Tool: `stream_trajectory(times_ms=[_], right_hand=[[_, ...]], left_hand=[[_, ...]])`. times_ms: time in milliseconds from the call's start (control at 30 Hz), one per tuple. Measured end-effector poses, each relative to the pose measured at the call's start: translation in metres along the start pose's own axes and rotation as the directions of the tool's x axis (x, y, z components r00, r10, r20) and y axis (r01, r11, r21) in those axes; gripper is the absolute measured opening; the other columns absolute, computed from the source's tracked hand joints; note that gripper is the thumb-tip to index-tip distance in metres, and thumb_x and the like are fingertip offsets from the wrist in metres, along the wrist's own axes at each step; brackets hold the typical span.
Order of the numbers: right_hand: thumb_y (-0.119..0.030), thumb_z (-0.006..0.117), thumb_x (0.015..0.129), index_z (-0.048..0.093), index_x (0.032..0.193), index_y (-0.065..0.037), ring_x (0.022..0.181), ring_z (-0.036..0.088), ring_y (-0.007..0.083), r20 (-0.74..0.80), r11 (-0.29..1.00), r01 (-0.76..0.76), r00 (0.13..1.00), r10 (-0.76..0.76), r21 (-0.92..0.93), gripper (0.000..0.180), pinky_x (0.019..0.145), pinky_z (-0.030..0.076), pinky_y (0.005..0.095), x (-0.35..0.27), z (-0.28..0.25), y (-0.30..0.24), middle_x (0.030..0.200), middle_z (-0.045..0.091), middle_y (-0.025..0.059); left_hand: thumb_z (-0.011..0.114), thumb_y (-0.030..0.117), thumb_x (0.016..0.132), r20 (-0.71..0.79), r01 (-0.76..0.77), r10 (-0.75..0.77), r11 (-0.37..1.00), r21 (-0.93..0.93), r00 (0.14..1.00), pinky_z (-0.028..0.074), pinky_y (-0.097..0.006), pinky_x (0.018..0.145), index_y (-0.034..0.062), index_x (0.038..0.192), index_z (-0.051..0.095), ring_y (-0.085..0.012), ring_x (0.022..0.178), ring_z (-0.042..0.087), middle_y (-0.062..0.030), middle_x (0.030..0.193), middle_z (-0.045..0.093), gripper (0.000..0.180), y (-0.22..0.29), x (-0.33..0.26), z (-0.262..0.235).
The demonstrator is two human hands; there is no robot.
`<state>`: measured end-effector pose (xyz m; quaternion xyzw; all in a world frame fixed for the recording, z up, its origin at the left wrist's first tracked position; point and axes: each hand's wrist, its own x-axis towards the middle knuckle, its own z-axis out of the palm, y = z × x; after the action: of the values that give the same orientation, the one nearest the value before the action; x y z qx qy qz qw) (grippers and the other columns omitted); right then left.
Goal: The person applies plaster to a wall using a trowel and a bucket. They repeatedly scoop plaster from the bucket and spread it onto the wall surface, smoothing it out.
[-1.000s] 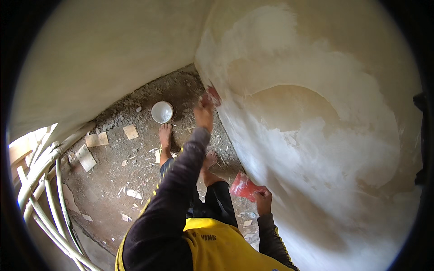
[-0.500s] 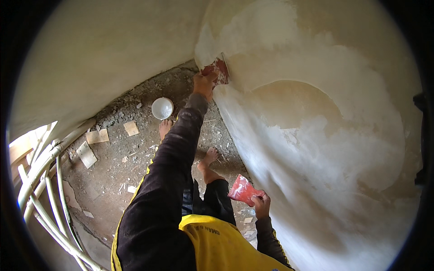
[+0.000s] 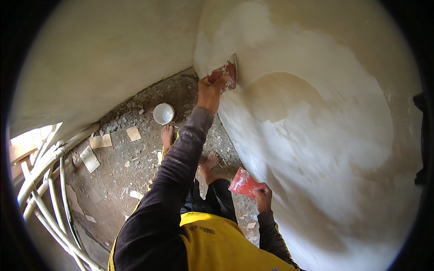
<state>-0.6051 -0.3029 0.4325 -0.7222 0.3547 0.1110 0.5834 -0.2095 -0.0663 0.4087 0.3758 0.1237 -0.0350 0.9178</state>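
Observation:
My left hand [image 3: 209, 95] is stretched far forward, its fingers wrapped round a red putty scraper [image 3: 229, 72] smeared with white. The scraper's edge rests against the right-hand wall [image 3: 316, 122], near the corner. That wall carries wet-looking white filler in broad patches, with a bare beige area in the middle. Closer to my body, my right hand [image 3: 262, 198] grips a second red putty scraper [image 3: 245, 183] by its end. White filler lies on the face of this scraper, which is held apart from the wall.
A white bowl [image 3: 163, 114] stands on the rubble-strewn dirt floor, just ahead of my bare feet [image 3: 167, 135]. Flat tile-like pieces [image 3: 100, 141] lie to the left. Long pale poles [image 3: 54, 198] cross at the lower left. A plain wall [image 3: 122, 49] rises on the left.
My left hand and its scraper have shifted slightly right along the wall, with the blade turned more upright. The right hand stays nearly in place, and the view has moved a little.

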Motion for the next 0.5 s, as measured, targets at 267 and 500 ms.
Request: stream_trajectory(times_ms=[267, 500], right_hand=[[-0.007, 0.064, 0.082, 0.063, 0.093, -0.003, 0.073, 0.057, 0.0075, 0.019, 0.999, 0.02, 1.0, -0.02, 0.039, 0.011, 0.066, 0.048, 0.0256, 0.0, -0.002, 0.002, 0.085, 0.064, 0.0003], [-0.007, 0.065, 0.082, 0.063, 0.084, -0.004, 0.071, 0.055, 0.0064, 0.143, 0.998, 0.056, 0.988, -0.05, -0.038, 0.004, 0.063, 0.046, 0.0249, -0.008, -0.033, -0.012, 0.078, 0.062, -0.0017]], left_hand=[[0.068, 0.005, 0.091, 0.091, -0.05, 0.037, 0.988, 0.144, 0.995, 0.052, -0.026, 0.078, -0.0066, 0.116, 0.07, -0.0102, 0.088, 0.064, -0.0049, 0.104, 0.073, 0.027, 0.037, -0.071, 0.061], [0.063, 0.004, 0.097, 0.205, -0.123, 0.07, 0.958, 0.26, 0.976, 0.051, -0.025, 0.087, -0.0091, 0.124, 0.065, -0.011, 0.097, 0.065, -0.0075, 0.111, 0.072, 0.03, 0.044, -0.149, 0.107]])
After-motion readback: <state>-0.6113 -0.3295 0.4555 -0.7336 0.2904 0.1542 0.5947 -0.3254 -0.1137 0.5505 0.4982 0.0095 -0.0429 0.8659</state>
